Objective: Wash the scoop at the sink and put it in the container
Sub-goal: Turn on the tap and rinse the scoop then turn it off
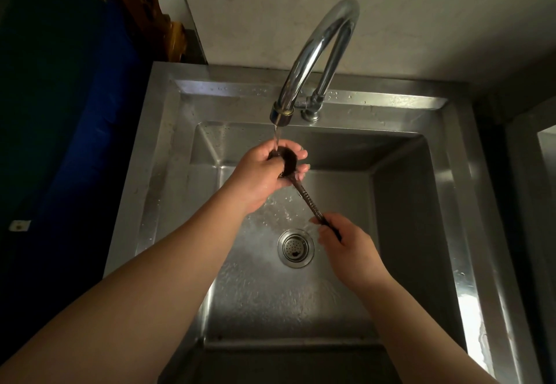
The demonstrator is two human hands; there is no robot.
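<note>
A dark long-handled scoop (pixel 304 195) is held over the steel sink (pixel 168 148), under the running tap. My left hand (pixel 264 173) cups the scoop's round bowl, fingers wrapped around it, and the stream of water falls straight into the bowl. My right hand (pixel 346 242) pinches the far end of the handle, lower and to the right, just above the drain. No container shows in this view.
The curved chrome faucet (pixel 319 52) arches from the sink's back rim, water flowing. A round strainer drain (pixel 295 248) sits in the wet basin floor. A dark blue bulky object (pixel 60 97) stands to the left, a wall behind, another steel edge (pixel 544 154) at far right.
</note>
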